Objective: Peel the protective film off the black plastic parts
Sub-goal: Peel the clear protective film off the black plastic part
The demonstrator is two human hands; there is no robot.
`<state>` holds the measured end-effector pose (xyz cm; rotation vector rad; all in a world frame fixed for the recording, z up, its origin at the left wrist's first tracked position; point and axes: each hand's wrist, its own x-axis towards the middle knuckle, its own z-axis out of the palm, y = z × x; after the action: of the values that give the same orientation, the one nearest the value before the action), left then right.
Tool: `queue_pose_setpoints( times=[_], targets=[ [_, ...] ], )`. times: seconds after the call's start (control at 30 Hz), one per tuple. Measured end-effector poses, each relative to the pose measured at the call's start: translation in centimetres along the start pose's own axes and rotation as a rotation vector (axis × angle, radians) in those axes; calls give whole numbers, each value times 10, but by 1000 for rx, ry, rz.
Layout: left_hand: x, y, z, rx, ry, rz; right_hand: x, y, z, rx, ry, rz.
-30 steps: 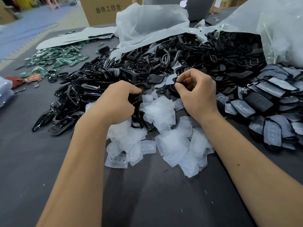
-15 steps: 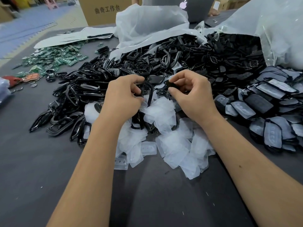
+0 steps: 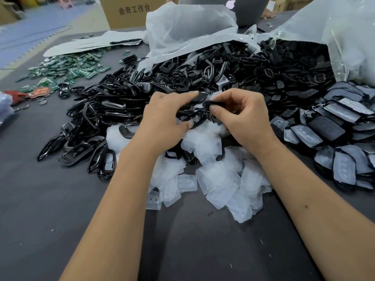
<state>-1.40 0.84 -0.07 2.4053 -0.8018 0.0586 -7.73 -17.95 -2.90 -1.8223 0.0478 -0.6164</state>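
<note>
The black plastic part (image 3: 197,116) I am working on sits between my two hands, raised just above the heap of peeled film (image 3: 215,175). My left hand (image 3: 164,120) grips it with thumb and curled fingers, the forefinger stretched out along a second dark piece at the top. My right hand (image 3: 243,116) is curled, thumb and forefinger pinching at the part's near end; whether film or plastic lies under that pinch I cannot tell.

The peeled film lies in a loose white pile directly below and toward me, on the dark grey table (image 3: 50,209). To the left of my hands spreads a large pile of black frames (image 3: 97,118), glossy and bare. To the right lies a group of flat black parts with film still on (image 3: 343,138), overlapping one another. Beyond my hands the black pieces run back into two clear plastic bags (image 3: 188,27), both lying open on their sides.

At the far left of the table is a scatter of green circuit boards (image 3: 67,67), with a white sheet (image 3: 91,44) behind them. A cardboard box (image 3: 132,11) with printed characters and a grey laptop (image 3: 243,7) stand at the table's far edge. Blue floor mats (image 3: 30,31) show beyond, upper left.
</note>
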Motion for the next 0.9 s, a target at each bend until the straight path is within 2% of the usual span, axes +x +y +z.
queue_pose_setpoints(
  times=[0.1,0.2,0.3,0.5,0.57,0.7,0.9],
  targets=[
    [0,5,3,15,-112,63,1,0,-2,11,34,4],
    [2,7,5,49,-113,95,2,0,-2,105,62,39],
    [3,2,6,-12,70,54,3,1,-3,211,97,48],
    [5,-6,-8,-247,441,-105,7,5,-3,261,117,116],
    [5,-5,-9,-412,508,-194,9,5,-6,277,126,113],
    [6,8,-3,-814,482,-377,11,3,-12,294,170,110],
    [11,33,19,-938,415,-394,8,-3,-10,277,168,131]
  ],
)
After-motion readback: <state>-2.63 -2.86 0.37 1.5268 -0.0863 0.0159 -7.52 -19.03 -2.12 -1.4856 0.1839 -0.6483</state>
